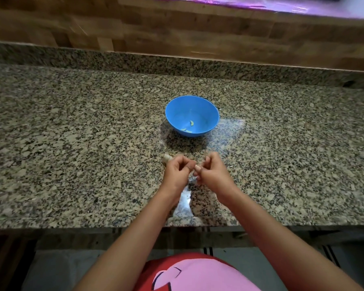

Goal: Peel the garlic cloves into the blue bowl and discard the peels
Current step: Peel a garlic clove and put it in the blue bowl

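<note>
Both hands meet above the counter (72, 143), near its front edge. The left hand (176, 172) and right hand (213, 174) have their fingers curled and pinch one clove (197, 167) between them. A bulb (167, 158) lies on the counter just behind the left hand. The bowl (211, 114) stands farther back and holds a few peeled cloves (191, 123).

Two hands (176, 173) (213, 174), one blue bowl (210, 111), one garlic bulb (167, 158)

Granite counter (72, 143), wooden wall (135, 24), blurred purple strip (261, 5), perhaps window.
</note>
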